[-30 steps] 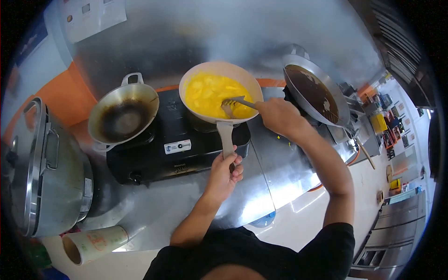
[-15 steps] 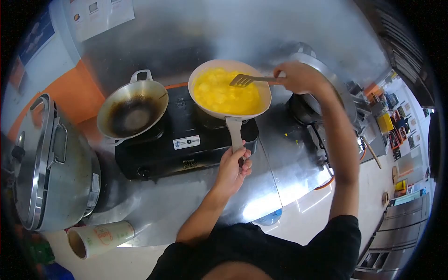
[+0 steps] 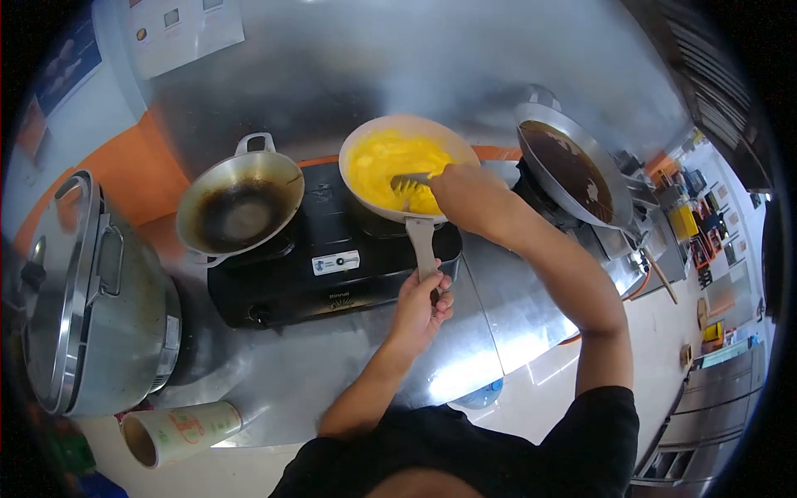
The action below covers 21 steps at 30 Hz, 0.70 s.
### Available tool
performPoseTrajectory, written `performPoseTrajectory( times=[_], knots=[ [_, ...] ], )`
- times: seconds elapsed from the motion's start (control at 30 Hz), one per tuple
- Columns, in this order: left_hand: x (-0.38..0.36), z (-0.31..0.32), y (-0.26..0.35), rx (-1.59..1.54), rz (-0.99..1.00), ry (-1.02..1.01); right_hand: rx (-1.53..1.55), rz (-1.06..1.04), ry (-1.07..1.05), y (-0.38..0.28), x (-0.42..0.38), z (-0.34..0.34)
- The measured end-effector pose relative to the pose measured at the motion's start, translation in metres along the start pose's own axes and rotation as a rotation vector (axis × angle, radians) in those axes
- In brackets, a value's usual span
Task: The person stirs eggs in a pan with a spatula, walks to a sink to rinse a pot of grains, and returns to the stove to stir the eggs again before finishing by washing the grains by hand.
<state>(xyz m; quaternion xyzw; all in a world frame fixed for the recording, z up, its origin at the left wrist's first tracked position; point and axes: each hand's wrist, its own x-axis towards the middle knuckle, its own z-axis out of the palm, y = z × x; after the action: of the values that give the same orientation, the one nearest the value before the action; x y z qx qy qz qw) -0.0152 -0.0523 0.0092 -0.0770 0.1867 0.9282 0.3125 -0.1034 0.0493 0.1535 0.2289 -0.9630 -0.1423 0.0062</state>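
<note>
My left hand point(image 3: 423, 307) is wrapped round the handle of a pale frying pan point(image 3: 461, 148), which sits over the right burner of a black gas stove point(image 3: 290, 295). Soft yellow scrambled egg point(image 3: 378, 162) covers much of the pan's floor. Over the pan's right side, my right hand point(image 3: 469, 199) grips a slotted spatula point(image 3: 405, 180). The spatula's slotted end rests in the egg near the pan's front, and its handle is mostly hidden by my hand.
A browned wok point(image 3: 282, 187) stands on the left burner. To the right is a large wok of dark liquid point(image 3: 573, 170). A big metal cooker point(image 3: 124, 315) occupies the far left, with a paper cup point(image 3: 195, 427) lying on its side in front.
My right hand has moved left and down with the spatula, drawing it toward the pan's front. Egg has shifted and bare pan shows on the right. My left hand keeps its hold.
</note>
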Motion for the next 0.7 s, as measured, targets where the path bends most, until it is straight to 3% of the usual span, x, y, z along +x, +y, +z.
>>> performPoseTrajectory(
  times=[0.07, 0.2, 0.37, 0.4, 0.53, 0.67, 0.7],
  knots=[
    [0.002, -0.002, -0.001, -0.001, 0.003, -0.003, -0.133, -0.03, 0.157, 0.01, 0.022, 0.02],
    [0.001, -0.003, 0.0, 0.012, 0.002, -0.016, -0.079, 0.094, 0.187, 0.029, 0.056, 0.047],
    [-0.001, 0.0, 0.0, 0.013, 0.018, -0.016, 0.12, 0.177, -0.075, 0.087, 0.069, 0.021],
    [0.0, 0.001, 0.0, 0.01, 0.016, -0.005, 0.067, 0.149, -0.082, 0.097, 0.061, 0.006],
    [0.002, -0.002, -0.002, 0.006, 0.019, -0.009, 0.368, 0.318, -0.202, 0.096, -0.002, -0.079],
    [0.003, -0.002, -0.001, -0.005, 0.012, -0.006, 0.41, 0.267, -0.278, 0.096, -0.036, -0.095],
    [0.003, -0.001, -0.002, -0.006, 0.015, 0.002, 0.445, 0.171, -0.326, 0.095, -0.039, -0.088]
  ],
)
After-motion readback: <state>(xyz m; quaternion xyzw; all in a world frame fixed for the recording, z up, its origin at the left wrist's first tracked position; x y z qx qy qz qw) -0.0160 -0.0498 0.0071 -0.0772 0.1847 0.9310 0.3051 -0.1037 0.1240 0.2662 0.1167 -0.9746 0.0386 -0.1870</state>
